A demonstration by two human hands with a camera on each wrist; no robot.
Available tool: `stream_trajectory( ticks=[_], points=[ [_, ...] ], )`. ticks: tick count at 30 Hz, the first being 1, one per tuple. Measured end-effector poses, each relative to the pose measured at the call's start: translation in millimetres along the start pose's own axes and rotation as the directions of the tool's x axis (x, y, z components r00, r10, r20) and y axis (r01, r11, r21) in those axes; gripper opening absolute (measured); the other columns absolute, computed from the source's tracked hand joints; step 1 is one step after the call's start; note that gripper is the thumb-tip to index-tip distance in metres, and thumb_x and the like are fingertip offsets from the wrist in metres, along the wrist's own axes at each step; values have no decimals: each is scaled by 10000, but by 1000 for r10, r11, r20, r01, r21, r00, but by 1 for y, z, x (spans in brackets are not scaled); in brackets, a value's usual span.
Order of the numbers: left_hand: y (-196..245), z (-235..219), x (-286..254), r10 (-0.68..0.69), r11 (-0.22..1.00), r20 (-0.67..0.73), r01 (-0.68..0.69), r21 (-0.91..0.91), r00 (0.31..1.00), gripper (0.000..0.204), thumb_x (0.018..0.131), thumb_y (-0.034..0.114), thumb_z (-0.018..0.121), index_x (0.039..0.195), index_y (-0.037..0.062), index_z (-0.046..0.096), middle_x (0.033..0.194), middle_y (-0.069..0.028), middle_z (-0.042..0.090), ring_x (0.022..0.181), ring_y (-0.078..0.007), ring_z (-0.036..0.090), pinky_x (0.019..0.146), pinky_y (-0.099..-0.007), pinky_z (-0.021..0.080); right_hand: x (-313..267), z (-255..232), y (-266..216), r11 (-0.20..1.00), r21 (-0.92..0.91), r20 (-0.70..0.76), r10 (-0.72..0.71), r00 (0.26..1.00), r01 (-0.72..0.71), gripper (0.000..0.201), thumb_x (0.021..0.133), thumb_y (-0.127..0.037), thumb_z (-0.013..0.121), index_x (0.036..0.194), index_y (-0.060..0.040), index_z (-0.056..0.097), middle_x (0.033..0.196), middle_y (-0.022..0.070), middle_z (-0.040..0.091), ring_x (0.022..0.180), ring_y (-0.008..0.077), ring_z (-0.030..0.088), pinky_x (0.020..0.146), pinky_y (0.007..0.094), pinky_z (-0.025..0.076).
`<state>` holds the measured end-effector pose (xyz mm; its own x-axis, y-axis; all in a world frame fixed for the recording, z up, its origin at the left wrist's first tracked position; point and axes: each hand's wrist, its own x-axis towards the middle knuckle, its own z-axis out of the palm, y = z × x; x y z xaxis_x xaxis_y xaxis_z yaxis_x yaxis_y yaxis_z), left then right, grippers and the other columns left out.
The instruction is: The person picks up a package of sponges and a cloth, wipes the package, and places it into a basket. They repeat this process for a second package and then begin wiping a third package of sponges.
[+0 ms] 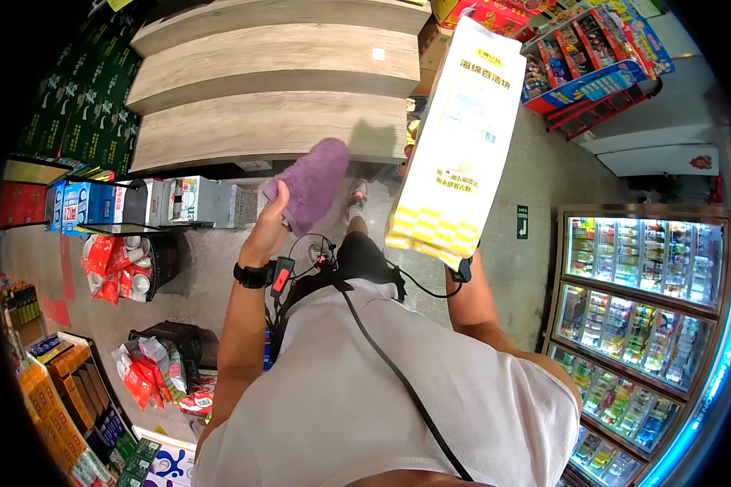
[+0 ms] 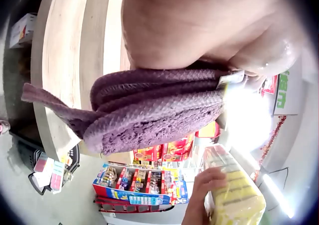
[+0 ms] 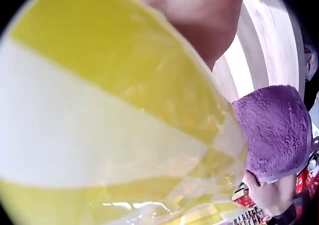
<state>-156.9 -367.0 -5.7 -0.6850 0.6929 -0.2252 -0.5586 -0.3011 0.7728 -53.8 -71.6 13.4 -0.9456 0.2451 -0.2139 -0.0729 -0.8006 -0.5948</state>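
My left hand (image 1: 264, 234) grips a folded purple cleaning cloth (image 1: 315, 180) at its lower end, thumb lying on its face. From the left wrist, the cloth (image 2: 154, 120) shows several thick fluffy layers, a loose strip and a small pale tag near the palm. On the other side, a tall white-and-yellow pack of sponge scouring pads (image 1: 463, 138) stands nearly upright in my right hand (image 2: 202, 187), whose fingers curl around its side. In the head view the pack hides most of that hand. Its checkered yellow wrapper (image 3: 114, 125) fills much of the right wrist view.
Wooden tiered shelves (image 1: 276, 61) rise in front. Black baskets (image 1: 164, 264) with red packets and boxes of goods stand to the left. A snack rack (image 1: 581, 61) is at far right, and glass-door drink fridges (image 1: 642, 308) line the right side.
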Motion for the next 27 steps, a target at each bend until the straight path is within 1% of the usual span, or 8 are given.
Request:
stream_trajectory(
  ticks=[5, 12, 14, 16, 18, 19, 22, 27],
  points=[
    [11, 3, -4, 43, 992, -6, -44, -119, 999, 560, 1047, 390, 307, 1420, -26, 351, 1433, -125, 436, 1311, -227, 437, 1106, -379, 339, -3, 11, 6, 1000, 19, 14, -22, 1000, 21, 751, 949, -609, 335, 1383, -2, 415, 1340, 203, 514, 1144, 335, 569, 972, 453, 474],
    [7, 20, -1, 183, 983, -92, -181, 30, 979, 525, 1050, 340, 333, 1423, -31, 347, 1417, -126, 448, 1305, -216, 440, 1103, -361, 337, -3, 19, 8, 985, -172, -67, -25, 997, 13, 740, 972, -604, 317, 1392, 0, 402, 1351, 186, 513, 1160, 305, 564, 991, 417, 461],
    [4, 32, 2, 247, 958, -70, -233, 168, 966, 508, 1052, 310, 346, 1429, -30, 345, 1419, -113, 446, 1303, -197, 434, 1102, -331, 326, 0, 18, 10, 968, -251, 127, 36, 991, -2, 758, 975, -603, 314, 1424, 7, 352, 1358, 175, 508, 1212, 285, 524, 1022, 419, 430],
    [-3, 37, 5, 202, 968, -51, -191, 164, 978, 514, 1052, 309, 352, 1440, -28, 338, 1440, -102, 428, 1324, -182, 403, 1109, -307, 297, 1, 37, 15, 968, -247, 138, 90, 986, -53, 756, 980, -606, 280, 1474, -33, 286, 1381, 150, 490, 1250, 269, 485, 1066, 407, 376],
    [-5, 47, 6, 224, 955, -13, -217, 205, 974, 514, 1051, 310, 353, 1436, -31, 344, 1443, -96, 426, 1331, -180, 393, 1113, -302, 287, 6, 52, 26, 873, -467, 153, -80, 985, 144, 633, 1015, -476, 344, 1463, -32, 292, 1444, 129, 429, 1214, 247, 523, 1007, 381, 441],
    [-8, 48, 7, 227, 963, -15, -222, 150, 974, 519, 1054, 317, 336, 1440, -29, 337, 1437, -93, 431, 1329, -182, 392, 1110, -303, 288, 7, 42, 27, 867, -481, 175, -50, 983, 129, 574, 1025, -341, 407, 1494, -61, 229, 1466, 86, 402, 1241, 226, 496, 1030, 370, 415],
    [-14, 57, 8, 206, 978, -2, -206, -47, 979, 526, 1056, 332, 320, 1439, -28, 333, 1429, -91, 439, 1320, -182, 398, 1102, -306, 300, 10, 30, 44, 904, -406, 86, -109, 990, 135, 581, 1000, -296, 493, 1479, -56, 267, 1419, 83, 454, 1229, 214, 506, 1025, 371, 418],
    [-17, 52, 4, 97, 995, 31, -97, -18, 995, 528, 1056, 352, 319, 1424, -26, 351, 1411, -81, 454, 1286, -168, 423, 1078, -309, 329, 3, 4, 47, 960, -267, 225, 151, 962, -88, 597, 921, -371, 624, 1364, -31, 414, 1317, 100, 544, 1180, 222, 551, 1027, 379, 431]
  ],
)
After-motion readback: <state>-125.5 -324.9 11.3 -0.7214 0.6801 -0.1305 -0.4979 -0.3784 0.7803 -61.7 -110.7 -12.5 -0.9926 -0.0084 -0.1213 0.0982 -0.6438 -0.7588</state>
